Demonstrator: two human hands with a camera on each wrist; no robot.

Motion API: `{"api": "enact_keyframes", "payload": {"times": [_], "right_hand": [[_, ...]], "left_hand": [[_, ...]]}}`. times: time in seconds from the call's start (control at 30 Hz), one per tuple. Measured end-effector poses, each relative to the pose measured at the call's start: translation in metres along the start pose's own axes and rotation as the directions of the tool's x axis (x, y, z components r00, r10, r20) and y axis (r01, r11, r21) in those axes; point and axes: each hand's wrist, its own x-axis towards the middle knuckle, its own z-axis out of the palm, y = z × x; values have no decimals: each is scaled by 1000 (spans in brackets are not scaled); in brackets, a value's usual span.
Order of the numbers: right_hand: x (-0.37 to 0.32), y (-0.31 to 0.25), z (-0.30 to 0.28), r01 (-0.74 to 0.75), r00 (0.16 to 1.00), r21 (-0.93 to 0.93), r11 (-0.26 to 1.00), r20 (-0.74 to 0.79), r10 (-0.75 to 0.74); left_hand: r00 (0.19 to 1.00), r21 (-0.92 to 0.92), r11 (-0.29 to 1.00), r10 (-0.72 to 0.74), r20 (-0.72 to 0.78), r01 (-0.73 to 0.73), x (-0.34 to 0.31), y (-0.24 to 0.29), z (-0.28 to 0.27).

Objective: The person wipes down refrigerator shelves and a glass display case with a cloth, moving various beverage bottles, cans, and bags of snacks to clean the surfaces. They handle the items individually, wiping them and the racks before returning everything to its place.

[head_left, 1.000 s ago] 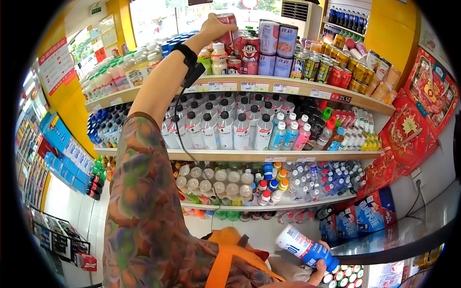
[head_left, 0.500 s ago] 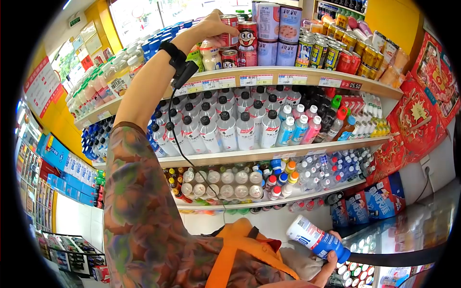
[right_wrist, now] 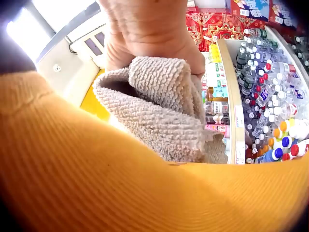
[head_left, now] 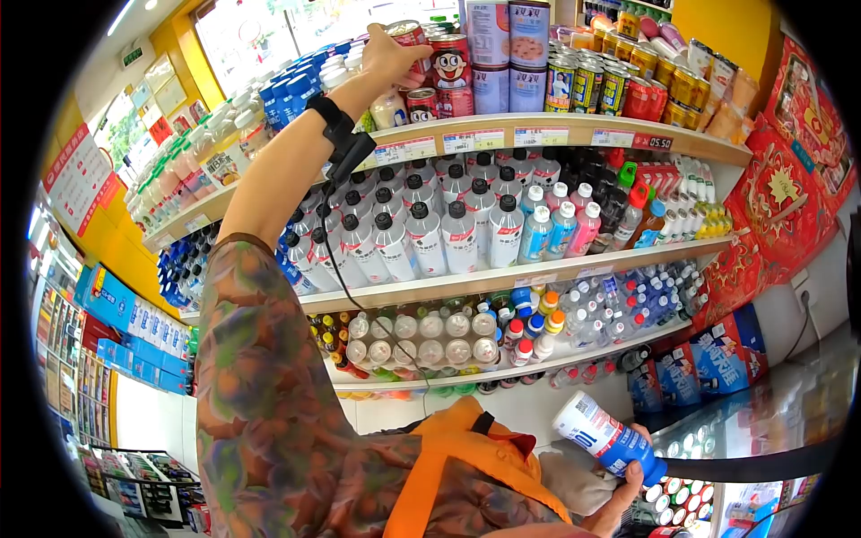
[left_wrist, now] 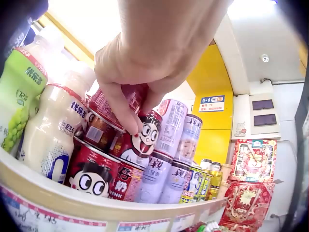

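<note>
My left hand (head_left: 386,56) reaches up to the top shelf (head_left: 538,136) and grips a red can (head_left: 408,36), tilted beside stacked red cartoon-face cans (head_left: 451,72). In the left wrist view the fingers (left_wrist: 126,113) curl round that red can (left_wrist: 108,104), above other red cans (left_wrist: 99,179) and milky bottles (left_wrist: 48,135). Low at the right, my right hand (head_left: 635,480) holds a blue and white bottle (head_left: 605,438) together with a beige cloth (head_left: 574,484). The right wrist view shows the cloth (right_wrist: 159,111) bunched in the hand (right_wrist: 149,34); the bottle is hidden there.
Three lower shelves (head_left: 466,278) carry rows of bottles. Tall tins (head_left: 511,40) and small cans (head_left: 592,85) fill the top shelf. Red gift boxes (head_left: 780,188) stand at the right, and a glass counter (head_left: 762,421) lies below them. Orange fabric (head_left: 448,466) lies in front of me.
The red can in my left hand has come away from the stack, shifted left and tilted. The right hand keeps the bottle and cloth; the view has shifted a little.
</note>
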Motion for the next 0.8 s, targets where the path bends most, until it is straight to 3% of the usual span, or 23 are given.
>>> {"api": "enact_keyframes", "payload": {"times": [0.1, 0.13, 0.17, 0.23, 0.27, 0.3, 0.4, 0.5, 0.57, 0.63, 0.7, 0.73, 0.8], "right_hand": [[5, 7, -13, 34, 999, 16, 999, -12, -34], [5, 9, -16, 52, 999, 13, 999, -11, -52], [7, 10, -23, 72, 997, 18, 997, -10, -72], [3, 3, -28, 3, 998, -10, 1000, 67, -2], [5, 2, -20, 91, 994, 24, 996, 59, -92], [4, 12, -30, 71, 997, -19, 997, -9, -71], [-1, -11, -15, 123, 992, 12, 992, -1, -123], [4, -28, -11, 194, 978, 74, 978, -99, -186], [8, -52, -16, 162, 983, 39, 986, -95, -158], [14, -62, -14, 230, 961, 55, 972, -168, -218], [14, -66, -16, 239, 957, 98, 966, -189, -218], [14, -68, -15, 244, 959, 142, 959, -184, -217], [13, -70, -16, 256, 961, 214, 943, -165, -223]], "left_hand": [[997, 22, 999, -48, -54, 49, 11, -1, 8], [996, -25, 996, -85, -7, 85, 26, -9, 7], [971, -41, 977, -205, 121, 211, 26, -1, 2], [960, -252, 951, -113, 256, 180, 56, -49, 2], [964, -147, 986, -44, 262, 85, 39, -30, -3], [879, -479, 878, 207, 429, 27, 54, -57, -7], [844, -311, 943, 71, 532, 117, 121, -109, -18], [791, -106, 982, -59, 609, 155, 195, -154, -44], [606, -101, 994, 108, 788, -45, 214, -152, -58], [647, -40, 992, 109, 755, -121, 212, -155, -46], [651, -65, 880, 396, 647, -470, 173, -128, -38], [794, -84, 996, 78, 603, -34, 167, -112, -38], [717, -118, 894, -261, 646, 431, 199, -132, -37]]}}
